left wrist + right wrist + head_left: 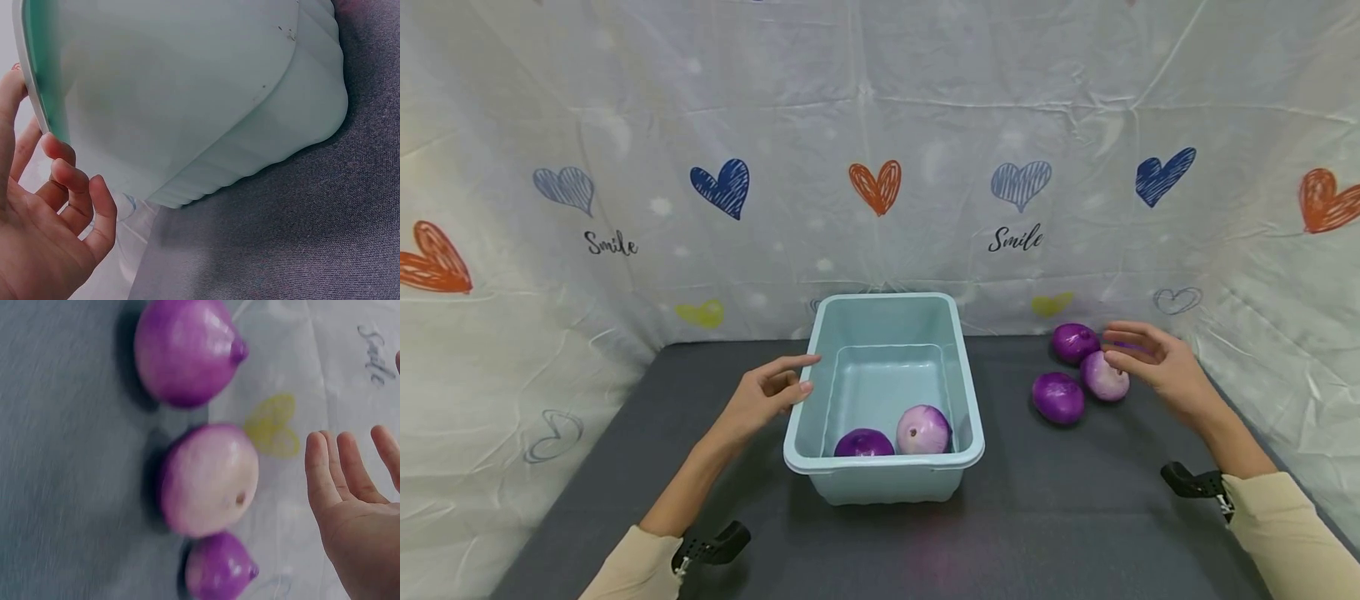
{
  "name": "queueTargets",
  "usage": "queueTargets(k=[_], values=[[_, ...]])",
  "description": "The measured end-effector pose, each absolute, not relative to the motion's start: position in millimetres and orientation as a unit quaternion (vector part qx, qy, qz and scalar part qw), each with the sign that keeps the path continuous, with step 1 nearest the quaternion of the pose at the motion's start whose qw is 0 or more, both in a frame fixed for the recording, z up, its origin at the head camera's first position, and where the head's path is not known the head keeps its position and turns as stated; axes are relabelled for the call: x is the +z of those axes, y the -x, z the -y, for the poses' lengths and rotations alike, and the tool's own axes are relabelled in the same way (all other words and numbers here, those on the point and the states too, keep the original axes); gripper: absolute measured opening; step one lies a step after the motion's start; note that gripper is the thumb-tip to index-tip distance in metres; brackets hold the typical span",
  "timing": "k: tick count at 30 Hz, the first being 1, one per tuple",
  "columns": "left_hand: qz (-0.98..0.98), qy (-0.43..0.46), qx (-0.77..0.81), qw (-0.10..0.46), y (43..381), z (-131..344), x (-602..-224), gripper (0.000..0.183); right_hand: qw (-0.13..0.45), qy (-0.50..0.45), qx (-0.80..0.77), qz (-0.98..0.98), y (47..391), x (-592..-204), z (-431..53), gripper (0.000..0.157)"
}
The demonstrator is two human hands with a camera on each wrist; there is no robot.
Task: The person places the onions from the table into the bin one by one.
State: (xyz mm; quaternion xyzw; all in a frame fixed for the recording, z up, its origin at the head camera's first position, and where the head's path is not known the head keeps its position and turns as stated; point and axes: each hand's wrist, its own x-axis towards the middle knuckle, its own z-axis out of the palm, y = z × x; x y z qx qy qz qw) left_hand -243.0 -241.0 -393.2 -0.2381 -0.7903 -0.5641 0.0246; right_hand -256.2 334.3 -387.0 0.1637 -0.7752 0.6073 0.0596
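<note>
A pale blue plastic basin [895,463] stands on the dark table, holding a purple onion [864,442] and a paler onion [922,430] at its near end. My left hand [767,392] holds the basin's left rim between thumb and fingers; the left wrist view shows the other fingers loosely bent beside the wall. At the right, my right hand [1161,371] hovers by a group of onions, fingers apart and gripping nothing. The group has a front purple onion [1057,398], a pale onion [1102,379] and a rear purple onion [1074,342]. Another purple patch shows partly behind the hand.
A white curtain [940,100] printed with hearts and "Smile" hangs behind the table and along both sides. The grey cloth-like tabletop [1015,533] reaches to the curtain. Each wrist wears a black strap [1195,482].
</note>
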Motion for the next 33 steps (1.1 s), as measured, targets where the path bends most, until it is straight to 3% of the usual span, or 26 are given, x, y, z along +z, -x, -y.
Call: queueTargets(k=[7, 15, 24, 33], values=[[0.79, 0.239, -0.564, 0.026, 243, 241, -393, 0.042, 0.091, -0.153, 0.629, 0.756, 250, -393, -367, 0.042], [0.79, 0.235, -0.565, 0.026, 243, 241, -393, 0.042, 0.1, -0.11, 0.548, 0.823, 244, -403, -391, 0.043], [0.791, 0.231, -0.566, 0.024, 244, 240, -395, 0.042, 0.117, -0.085, 0.497, 0.856, 247, -420, -407, 0.061], [0.793, 0.229, -0.564, 0.025, 244, 240, -396, 0.042, 0.095, -0.053, 0.456, 0.883, 262, -431, -417, 0.083]])
